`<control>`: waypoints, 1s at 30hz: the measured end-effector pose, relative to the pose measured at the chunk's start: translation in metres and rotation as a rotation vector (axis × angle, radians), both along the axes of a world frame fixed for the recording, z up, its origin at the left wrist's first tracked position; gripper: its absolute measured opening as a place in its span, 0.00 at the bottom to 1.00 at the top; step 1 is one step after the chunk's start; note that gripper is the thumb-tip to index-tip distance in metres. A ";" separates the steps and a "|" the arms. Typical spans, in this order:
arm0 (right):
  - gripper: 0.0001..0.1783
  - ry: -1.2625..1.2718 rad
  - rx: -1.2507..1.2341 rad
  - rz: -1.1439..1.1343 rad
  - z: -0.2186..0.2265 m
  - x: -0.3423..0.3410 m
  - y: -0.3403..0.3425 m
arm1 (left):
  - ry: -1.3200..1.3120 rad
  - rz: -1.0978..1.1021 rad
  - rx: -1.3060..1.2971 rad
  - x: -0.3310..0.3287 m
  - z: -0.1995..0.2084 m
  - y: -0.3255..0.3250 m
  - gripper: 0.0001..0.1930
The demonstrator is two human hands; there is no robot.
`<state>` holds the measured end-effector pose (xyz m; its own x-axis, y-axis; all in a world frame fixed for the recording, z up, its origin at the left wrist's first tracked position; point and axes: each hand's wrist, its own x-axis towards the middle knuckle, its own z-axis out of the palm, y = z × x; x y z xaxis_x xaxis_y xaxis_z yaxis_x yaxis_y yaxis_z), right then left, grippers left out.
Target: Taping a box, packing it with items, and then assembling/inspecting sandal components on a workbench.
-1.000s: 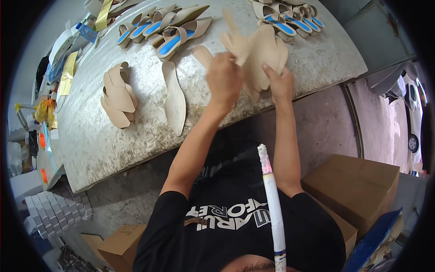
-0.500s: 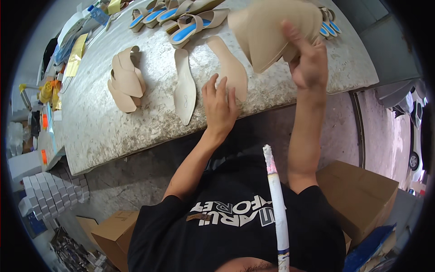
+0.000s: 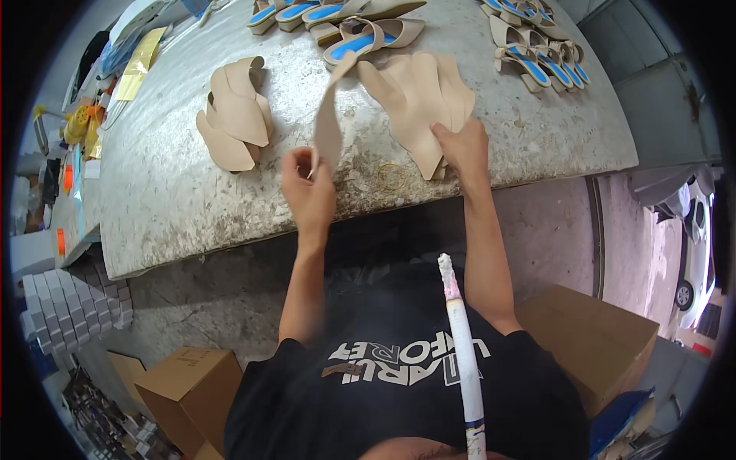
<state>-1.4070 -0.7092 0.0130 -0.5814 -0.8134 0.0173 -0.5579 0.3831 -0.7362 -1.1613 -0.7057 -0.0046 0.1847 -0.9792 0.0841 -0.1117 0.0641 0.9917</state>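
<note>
My left hand [image 3: 309, 192] pinches a thin beige insole [image 3: 328, 126] by its near end, holding it on edge above the table's front part. My right hand [image 3: 466, 152] grips the near right side of a fanned bundle of beige insoles [image 3: 418, 96], thumb on top and the other fingers mostly hidden. That bundle lies low over the worktable, close to the sandals behind it. Left of my left hand, a second overlapping pile of beige insoles [image 3: 234, 115] rests on the table. A thin yellowish ring [image 3: 393, 177], like a rubber band, lies between my hands.
Beige sandals with blue footbeds [image 3: 360, 46] line the far side of the worn worktable [image 3: 184, 207]; more sandals [image 3: 537, 61] stand far right. A cigarette [image 3: 466, 360] juts up in front of my shirt. Cardboard boxes [image 3: 586, 337] stand below, and white boxes [image 3: 69, 307] are stacked left.
My right hand has lowered the insole bundle from the air toward the table, where it now fans out. My left hand, open before, has moved left and lifted an insole.
</note>
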 end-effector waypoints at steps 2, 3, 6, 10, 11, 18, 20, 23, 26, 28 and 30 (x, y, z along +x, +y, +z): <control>0.22 -0.025 -0.019 -0.017 -0.006 -0.005 -0.004 | 0.131 0.109 -0.080 0.013 0.033 -0.004 0.08; 0.22 -0.036 -0.013 -0.027 -0.009 -0.009 -0.002 | 0.212 0.192 -0.147 0.022 0.049 -0.007 0.09; 0.20 -0.132 -0.066 -0.009 0.002 0.004 -0.001 | 0.409 0.120 -0.171 0.086 0.085 -0.030 0.16; 0.21 -0.442 -0.219 0.037 -0.015 -0.015 -0.003 | 0.458 0.115 -0.037 0.156 0.092 -0.033 0.26; 0.22 -0.586 -0.267 0.056 -0.018 -0.020 -0.002 | 0.449 0.118 -0.018 0.170 0.084 -0.030 0.28; 0.20 -0.039 -0.400 0.207 0.078 0.006 0.004 | 1.103 0.229 -0.174 0.198 0.049 0.006 0.29; 0.17 -0.142 -0.475 0.174 0.134 0.069 -0.008 | 1.032 0.242 -0.273 0.186 0.061 0.009 0.27; 0.10 0.119 -0.764 0.644 0.160 0.159 -0.040 | 0.903 0.304 -0.346 0.146 0.089 -0.005 0.26; 0.06 0.220 -0.931 0.879 0.122 0.261 -0.068 | 1.127 0.274 -0.386 0.126 0.098 -0.025 0.26; 0.11 -0.072 -0.698 1.010 0.122 0.298 -0.034 | 0.930 0.184 -0.359 0.133 0.097 -0.013 0.15; 0.14 -0.154 -0.835 1.094 0.108 0.308 -0.032 | 0.779 0.287 -0.326 0.148 0.086 -0.004 0.15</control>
<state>-1.0988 -0.7413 0.1207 0.2985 -0.6331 0.7142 -0.1793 -0.7722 -0.6096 -1.0136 -0.7101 0.0818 0.5398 -0.8360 0.0983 0.5315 0.4291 0.7303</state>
